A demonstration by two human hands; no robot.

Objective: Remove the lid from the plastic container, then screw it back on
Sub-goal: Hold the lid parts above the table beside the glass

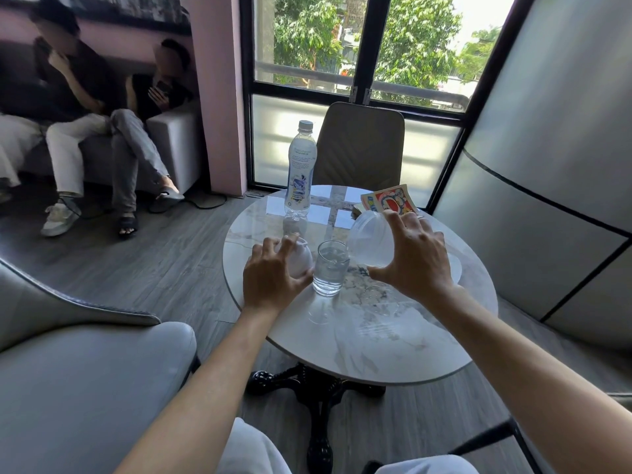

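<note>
My right hand (413, 258) grips a translucent round plastic container (371, 241), held tilted above the right side of the marble table (359, 340). My left hand (273, 278) is closed on a smaller translucent plastic piece (300, 260), which looks like the lid, low over the table's left side. The two pieces are apart, with a glass of water (329, 268) standing between them. My fingers hide part of each piece.
A water bottle (301, 169) stands at the table's far left, and a colourful book (390, 200) lies at the far right. A chair (359, 145) faces me across the table. An armchair (85, 371) is at my left. Two people sit on a sofa far left.
</note>
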